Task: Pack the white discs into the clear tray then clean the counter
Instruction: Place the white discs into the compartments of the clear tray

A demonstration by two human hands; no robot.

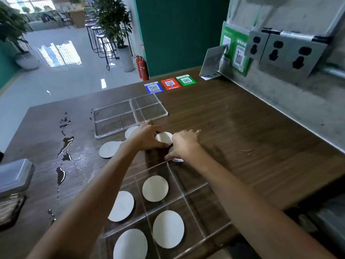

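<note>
A clear compartment tray [196,186] lies at the counter's near edge and holds several white discs [155,188]. Beyond it, my left hand [145,136] grips a white disc [164,137] by its left edge. My right hand [185,143] lies just to the right, fingers stretched forward, with its thumb touching another disc [177,160] mostly hidden under the palm. Two more loose discs lie on the wood to the left, one [109,149] in full view and one [130,130] partly behind my left hand.
A second clear divided tray [130,113] lies farther back. Spilled liquid [65,144] streaks the counter's left side. A lidded container [15,174] sits at the left edge. QR code stickers [169,84] are at the back; a wall with sockets [276,48] borders the right.
</note>
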